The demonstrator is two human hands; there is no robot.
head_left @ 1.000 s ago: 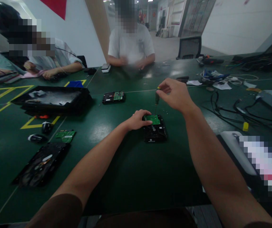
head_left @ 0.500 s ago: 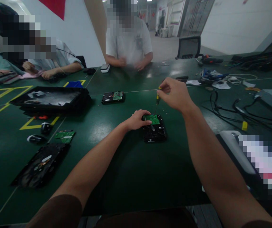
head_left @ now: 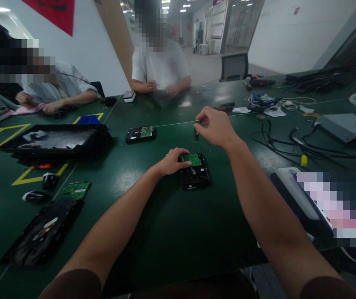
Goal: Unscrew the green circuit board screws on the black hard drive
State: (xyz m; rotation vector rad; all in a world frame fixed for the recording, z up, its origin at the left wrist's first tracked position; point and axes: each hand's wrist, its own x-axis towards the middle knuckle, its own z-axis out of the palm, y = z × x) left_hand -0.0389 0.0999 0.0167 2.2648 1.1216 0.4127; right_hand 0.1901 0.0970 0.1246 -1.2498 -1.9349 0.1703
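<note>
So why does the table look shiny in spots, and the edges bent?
Head view: ceiling lights glare off the green table near the left hand and far side; the wide lens bows the edges; the right hand on the screwdriver is slightly soft.
</note>
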